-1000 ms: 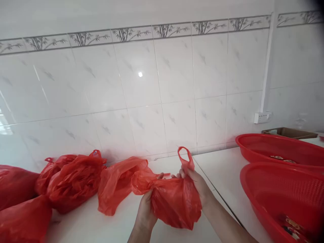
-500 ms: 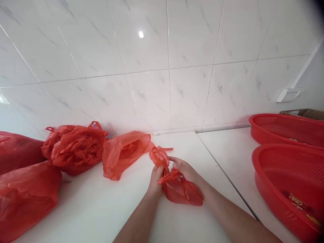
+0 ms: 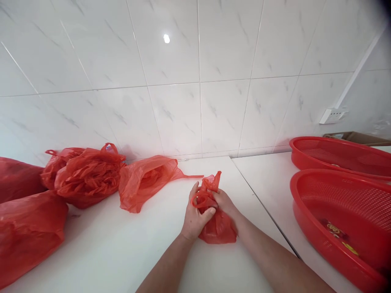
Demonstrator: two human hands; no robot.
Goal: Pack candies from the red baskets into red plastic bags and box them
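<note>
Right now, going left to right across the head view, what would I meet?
Front red bag at the left edge → crumpled red bag → open red bag → left hand → right hand, both hands on a small red bag → near basket.

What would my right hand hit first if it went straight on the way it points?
Your right hand would first press into the red bag it grips, then likely meet your left hand just beyond; exact depth is unclear.
</note>
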